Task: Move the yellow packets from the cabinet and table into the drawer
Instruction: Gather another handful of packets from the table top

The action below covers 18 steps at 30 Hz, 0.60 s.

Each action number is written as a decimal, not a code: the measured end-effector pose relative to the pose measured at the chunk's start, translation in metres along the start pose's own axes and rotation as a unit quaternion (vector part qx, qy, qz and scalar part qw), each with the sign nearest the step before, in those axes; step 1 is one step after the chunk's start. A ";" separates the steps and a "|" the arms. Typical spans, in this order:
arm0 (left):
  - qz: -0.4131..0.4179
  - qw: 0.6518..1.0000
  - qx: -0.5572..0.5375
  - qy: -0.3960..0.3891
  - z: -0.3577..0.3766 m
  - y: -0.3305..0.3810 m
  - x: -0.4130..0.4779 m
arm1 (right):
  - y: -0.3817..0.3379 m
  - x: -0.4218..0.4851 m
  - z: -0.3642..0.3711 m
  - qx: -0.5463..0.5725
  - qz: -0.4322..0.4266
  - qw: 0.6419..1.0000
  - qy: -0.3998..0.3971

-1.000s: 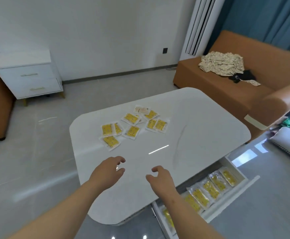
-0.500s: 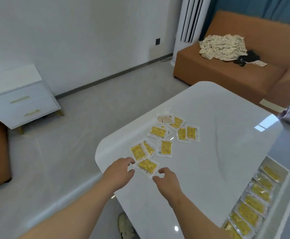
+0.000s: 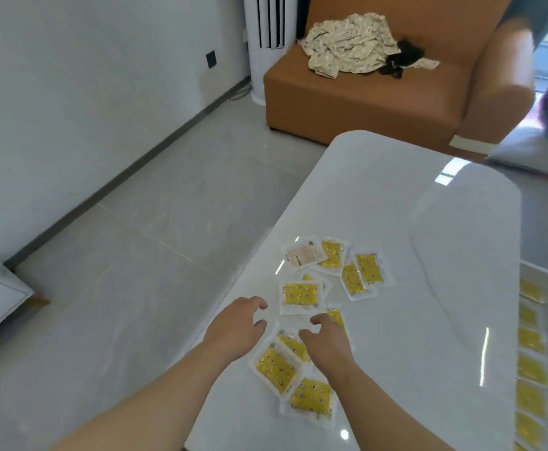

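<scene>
As both have advanced, left hand (image 3: 237, 324) and right hand (image 3: 326, 342) hang empty, loosely curled, over yellow packets (image 3: 276, 366).

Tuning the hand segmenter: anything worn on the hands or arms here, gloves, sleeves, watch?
Nothing worn shows. Left hand and right hand are bare: no gloves, no rings or watch that I can make out. Left forearm and right forearm are bare to the frame's bottom edge, no sleeve or cuff in view.
</scene>
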<state>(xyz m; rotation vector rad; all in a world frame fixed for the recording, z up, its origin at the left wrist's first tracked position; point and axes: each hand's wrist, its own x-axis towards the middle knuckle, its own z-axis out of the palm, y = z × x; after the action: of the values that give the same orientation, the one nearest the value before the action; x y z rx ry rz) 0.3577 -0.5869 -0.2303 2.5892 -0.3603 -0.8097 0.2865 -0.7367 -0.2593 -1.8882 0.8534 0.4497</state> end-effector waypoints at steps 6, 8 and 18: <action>0.069 0.995 0.030 -0.065 -0.027 -0.025 0.103 | -0.022 0.058 0.021 0.032 0.074 0.994 0.077; 0.102 0.989 0.051 -0.093 -0.034 -0.038 0.136 | -0.034 0.072 0.035 0.037 0.104 0.989 0.101; 0.237 0.942 0.177 -0.160 -0.035 -0.037 0.244 | -0.054 0.113 0.063 -0.018 0.169 0.975 0.143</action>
<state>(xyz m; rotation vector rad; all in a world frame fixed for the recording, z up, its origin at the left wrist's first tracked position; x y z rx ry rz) 0.5778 -0.6300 -0.3391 2.4963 -1.2755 -1.0519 0.4063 -0.7069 -0.3248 -1.8719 1.3785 0.4030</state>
